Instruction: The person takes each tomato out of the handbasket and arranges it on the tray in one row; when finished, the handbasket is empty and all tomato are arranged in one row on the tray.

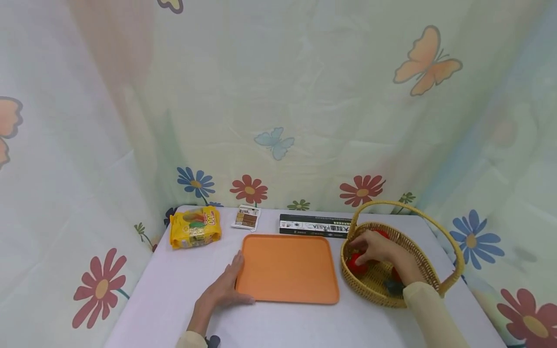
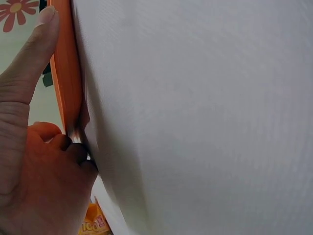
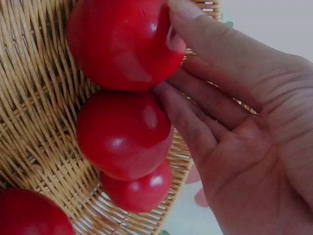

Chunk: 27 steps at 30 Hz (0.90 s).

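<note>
My right hand [image 1: 376,246] reaches into the wicker basket [image 1: 374,295]. Its thumb and fingers hold a glossy red tomato [image 3: 122,44] by its side. More tomatoes lie beside it in the right wrist view, one [image 3: 124,134] touching the fingers and another [image 3: 29,215] farther left. A dark object [image 1: 393,287] sits near the basket's front; its kind is unclear. My left hand [image 1: 224,287] rests at the near left corner of the orange tray [image 1: 287,268]. The thumb lies along the front rim and the fingers along the left side.
At the back left lies a yellow packet [image 1: 196,227], with a small white and brown sachet [image 1: 246,217] beside it. A black pasta box [image 1: 313,225] lies behind the tray. The basket's tall handle [image 1: 435,222] arches over its right side. A printed curtain [image 1: 304,121] closes off the back.
</note>
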Motion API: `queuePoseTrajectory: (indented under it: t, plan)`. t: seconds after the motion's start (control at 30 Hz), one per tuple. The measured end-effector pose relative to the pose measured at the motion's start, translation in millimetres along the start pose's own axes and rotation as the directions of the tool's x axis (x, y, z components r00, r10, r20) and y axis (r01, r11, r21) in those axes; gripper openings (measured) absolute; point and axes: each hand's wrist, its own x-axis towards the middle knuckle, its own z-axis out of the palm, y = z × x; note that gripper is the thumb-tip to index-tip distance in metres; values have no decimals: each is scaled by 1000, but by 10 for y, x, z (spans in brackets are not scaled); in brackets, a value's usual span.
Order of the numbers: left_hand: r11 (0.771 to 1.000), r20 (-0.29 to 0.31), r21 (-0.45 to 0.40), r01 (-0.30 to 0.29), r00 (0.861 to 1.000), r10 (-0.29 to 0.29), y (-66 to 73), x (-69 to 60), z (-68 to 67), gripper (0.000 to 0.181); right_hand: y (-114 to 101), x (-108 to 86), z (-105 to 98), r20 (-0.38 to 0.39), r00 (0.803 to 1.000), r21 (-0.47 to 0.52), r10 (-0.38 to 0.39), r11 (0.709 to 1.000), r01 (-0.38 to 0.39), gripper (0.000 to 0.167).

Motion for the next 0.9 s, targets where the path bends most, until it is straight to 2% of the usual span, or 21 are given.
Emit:
queuePoseTrajectory:
  t: [0.2, 0.3, 0.47, 0.63, 0.9]
  plan:
    - [1000, 9, 1, -13, 1000, 13, -2, 13, -8, 146, -39, 10, -17, 11, 997, -57, 79, 995, -78, 53]
    - [1000, 11, 4, -21, 1000, 21, 3, 11, -17, 145, -67, -28, -6, 16, 992, -56, 124, 991, -123, 53]
    - [1000, 10, 24, -14, 1000, 14, 2, 24, -32, 145, -103, -70, -19, 41, 987, -32, 155, 988, -153, 53]
    - [999, 9, 30, -22, 1000, 21, -3, 37, -36, 145, -97, -71, -40, 60, 983, -62, 174, 983, -170, 55]
    - [999, 7, 31, -13, 1000, 13, -17, 26, -24, 145, -33, -100, 36, 64, 969, -61, 239, 970, -235, 50]
